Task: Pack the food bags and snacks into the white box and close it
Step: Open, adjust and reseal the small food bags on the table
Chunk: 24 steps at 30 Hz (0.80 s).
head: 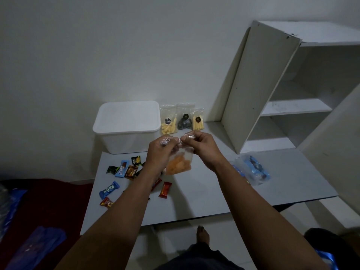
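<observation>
A clear bag of orange pieces [179, 164] hangs above the table, pinched at its top edge by my left hand [162, 151] and my right hand [201, 145]. The white box [126, 126] stands at the back left of the table with its lid on. Beside it, against the wall, stand three clear food bags: yellow sticks [169, 124], dark pieces [184, 121] and more yellow sticks [198, 122]. Several wrapped snacks lie on the left of the table, among them a blue bar [109, 189] and a red one [165, 190].
A white shelf unit [292, 90] stands on the right of the grey table [282, 184]. A clear bag with blue packets [253, 168] lies to my right. A red cloth and blue plastic [37, 244] lie to the left below the table.
</observation>
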Motion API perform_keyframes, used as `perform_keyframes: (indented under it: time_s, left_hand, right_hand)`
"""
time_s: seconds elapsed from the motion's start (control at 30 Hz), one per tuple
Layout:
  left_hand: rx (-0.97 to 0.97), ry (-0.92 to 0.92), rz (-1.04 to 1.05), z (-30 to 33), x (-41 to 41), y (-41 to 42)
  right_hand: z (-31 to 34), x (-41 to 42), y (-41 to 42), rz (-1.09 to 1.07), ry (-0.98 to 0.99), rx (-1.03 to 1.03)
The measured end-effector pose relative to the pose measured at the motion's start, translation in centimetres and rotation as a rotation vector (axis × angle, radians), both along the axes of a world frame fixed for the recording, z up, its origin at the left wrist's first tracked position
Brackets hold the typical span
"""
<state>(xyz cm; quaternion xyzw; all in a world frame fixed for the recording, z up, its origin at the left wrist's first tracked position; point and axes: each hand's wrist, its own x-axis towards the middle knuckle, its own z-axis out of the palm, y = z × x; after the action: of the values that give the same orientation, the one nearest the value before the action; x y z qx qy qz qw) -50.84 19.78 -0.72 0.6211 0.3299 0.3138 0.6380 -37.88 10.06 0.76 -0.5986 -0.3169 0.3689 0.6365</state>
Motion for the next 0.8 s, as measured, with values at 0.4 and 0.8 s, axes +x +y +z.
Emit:
perform_keyframes:
  time_s: [0.4, 0.8]
  left_hand:
    - [0.085, 0.016, -0.026, -0.3, 1.1, -2.2]
    - [0.127, 0.034, -0.032, -0.3, 6.1, -5.9]
  right_hand:
    - [-0.8, 1.1, -3.9, -0.157, 0.059, -0.007]
    - [-0.7, 5.3, -7.8, -0.212, 0.054, -0.004]
